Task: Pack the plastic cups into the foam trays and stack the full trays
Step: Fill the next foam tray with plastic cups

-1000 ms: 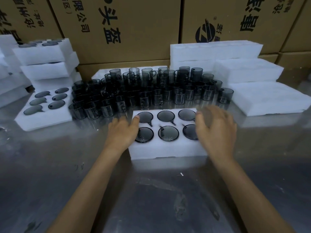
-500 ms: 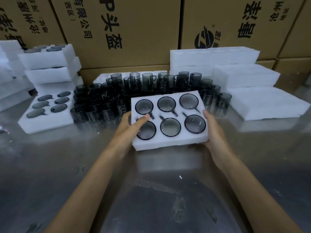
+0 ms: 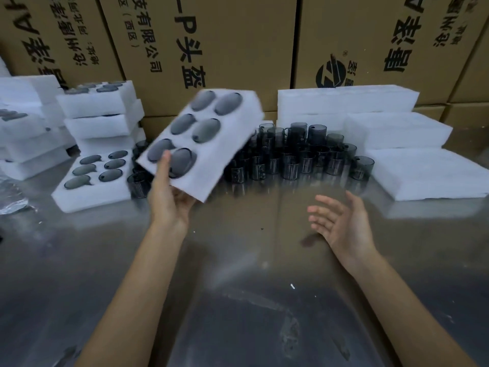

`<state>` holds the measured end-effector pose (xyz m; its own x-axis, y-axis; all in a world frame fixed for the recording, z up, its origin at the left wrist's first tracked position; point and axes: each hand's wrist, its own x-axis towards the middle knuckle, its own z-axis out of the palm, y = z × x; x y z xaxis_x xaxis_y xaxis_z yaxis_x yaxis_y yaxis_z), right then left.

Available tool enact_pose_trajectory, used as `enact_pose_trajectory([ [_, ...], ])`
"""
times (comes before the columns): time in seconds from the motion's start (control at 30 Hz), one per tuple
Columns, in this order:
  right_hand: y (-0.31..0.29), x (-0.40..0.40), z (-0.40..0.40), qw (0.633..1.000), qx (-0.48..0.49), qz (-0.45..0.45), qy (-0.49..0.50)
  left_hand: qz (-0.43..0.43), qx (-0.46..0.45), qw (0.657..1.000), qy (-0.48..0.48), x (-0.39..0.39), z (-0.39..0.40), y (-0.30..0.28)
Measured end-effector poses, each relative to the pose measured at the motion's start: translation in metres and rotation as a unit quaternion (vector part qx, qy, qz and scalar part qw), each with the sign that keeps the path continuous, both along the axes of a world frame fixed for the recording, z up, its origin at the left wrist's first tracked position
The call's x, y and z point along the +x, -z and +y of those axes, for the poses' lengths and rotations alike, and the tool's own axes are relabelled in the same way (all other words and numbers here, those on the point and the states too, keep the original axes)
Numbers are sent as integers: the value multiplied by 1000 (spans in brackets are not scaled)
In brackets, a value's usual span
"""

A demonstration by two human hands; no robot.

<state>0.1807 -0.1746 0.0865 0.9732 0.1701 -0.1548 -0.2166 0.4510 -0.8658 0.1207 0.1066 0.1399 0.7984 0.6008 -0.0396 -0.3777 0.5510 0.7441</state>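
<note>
My left hand (image 3: 169, 197) grips the near corner of a white foam tray (image 3: 235, 144) full of dark grey cups, thumb on top. The tray is in the air, tilted and blurred, over the left part of the cup cluster. My right hand (image 3: 341, 223) hovers open and palm up above the steel table, holding nothing. Several loose smoky plastic cups (image 3: 307, 154) stand in rows behind. Another full tray (image 3: 90, 189) lies flat on the table at the left, in front of a stack of full trays (image 3: 100, 120).
Stacks of blank foam slabs (image 3: 397, 128) sit at the right and back. More foam trays (image 3: 23, 133) are piled at the far left. Cardboard cartons (image 3: 238, 49) form a wall behind. The shiny steel table (image 3: 251, 287) spreads in front of me.
The full tray has gone from the table, up between both hands, to my left hand alone, swinging left and up. My right hand has let go and dropped back open.
</note>
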Motion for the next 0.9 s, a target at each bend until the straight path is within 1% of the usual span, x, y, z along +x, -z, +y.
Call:
enact_pose_trajectory([
  [0.07,0,1,1,1000,-14,-7,2,-3,-25,992,-124,1,18,-2],
  [0.13,2,1,3,999,-31,-17,3,-26,-53,972,-229,2,38,-3],
  [0.17,2,1,4,999,-40,-22,3,-33,-69,961,-267,3,48,-3],
  [0.23,2,2,6,998,-55,-30,2,-22,-107,944,-311,7,70,-4],
  [0.33,2,1,7,997,-65,-34,2,16,-126,932,-340,12,98,-2],
  [0.4,2,2,7,997,-65,-36,0,12,-77,939,-334,18,111,0],
  [0.5,1,3,7,998,-60,-36,-7,10,18,959,-282,28,120,2],
  [0.57,1,4,7,998,-58,-35,-10,20,37,960,-275,32,120,2],
  [0.63,1,4,6,998,-56,-36,-11,38,51,953,-295,36,119,5],
  [0.67,2,4,6,998,-55,-36,-13,49,52,951,-302,38,118,7],
  [0.73,2,5,6,998,-56,-37,-14,49,22,949,-311,40,114,11],
  [0.83,2,5,7,998,-57,-37,-17,39,-80,944,-317,38,109,19],
  [0.87,3,5,7,998,-56,-36,-19,59,-97,945,-308,35,108,23],
  [0.9,4,5,7,998,-55,-36,-19,86,-93,947,-297,33,107,27],
])
